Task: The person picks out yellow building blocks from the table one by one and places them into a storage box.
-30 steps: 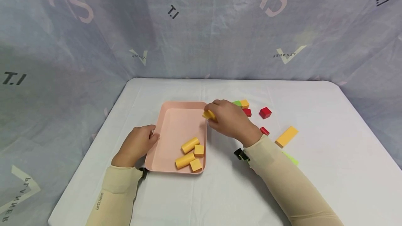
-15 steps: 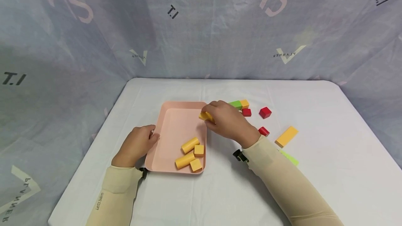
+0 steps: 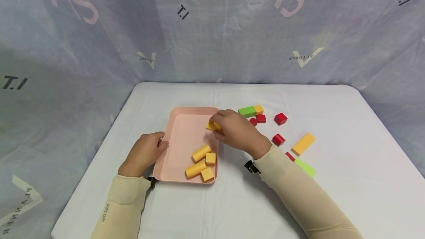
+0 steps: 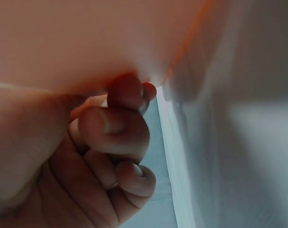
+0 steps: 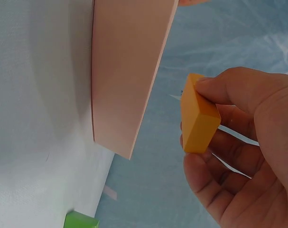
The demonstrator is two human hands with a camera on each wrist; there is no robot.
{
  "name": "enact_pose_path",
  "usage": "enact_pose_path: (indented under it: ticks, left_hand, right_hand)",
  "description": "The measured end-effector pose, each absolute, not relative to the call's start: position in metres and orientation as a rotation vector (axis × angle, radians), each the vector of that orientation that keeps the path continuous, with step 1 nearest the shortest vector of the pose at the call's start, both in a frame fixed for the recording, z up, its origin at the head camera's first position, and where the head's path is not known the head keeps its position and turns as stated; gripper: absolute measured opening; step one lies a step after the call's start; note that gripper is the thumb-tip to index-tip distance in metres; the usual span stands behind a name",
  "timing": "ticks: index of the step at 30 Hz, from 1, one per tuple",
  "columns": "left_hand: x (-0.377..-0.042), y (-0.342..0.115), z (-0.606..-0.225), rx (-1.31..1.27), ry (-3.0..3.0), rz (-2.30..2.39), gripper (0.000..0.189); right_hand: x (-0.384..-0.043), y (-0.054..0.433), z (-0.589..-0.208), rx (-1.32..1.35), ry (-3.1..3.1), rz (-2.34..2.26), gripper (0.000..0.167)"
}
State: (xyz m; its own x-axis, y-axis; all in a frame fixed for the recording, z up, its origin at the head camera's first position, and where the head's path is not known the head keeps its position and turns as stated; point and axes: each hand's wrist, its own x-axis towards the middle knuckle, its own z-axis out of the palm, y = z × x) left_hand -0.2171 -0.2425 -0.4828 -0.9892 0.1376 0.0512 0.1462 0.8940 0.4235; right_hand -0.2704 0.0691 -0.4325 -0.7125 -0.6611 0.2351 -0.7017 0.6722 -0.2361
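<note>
4 yellow blocks (image 3: 198,168) lay near right in the tray (image 3: 186,132), whose left rim the left hand (image 3: 142,154) gripped with curled fingers, apparently to steady it, while the right hand (image 3: 237,130) pinched 1 yellow brick (image 5: 199,116) over the right rim, seemingly to clear it.

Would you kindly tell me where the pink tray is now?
In the head view, the pink tray sits left of centre, between the left hand at its left rim and the right hand over its right rim.
</note>
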Motion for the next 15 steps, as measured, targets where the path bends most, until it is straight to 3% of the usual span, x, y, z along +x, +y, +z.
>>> enact_pose_path:
  ticks: [15]
  left_hand:
    - [-0.2172,-0.243,-0.4835,-0.232,-3.027,-0.679,0.03]
  right_hand:
    - [-0.2677,0.0665,-0.4363,1.181,-2.705,0.439,0.035]
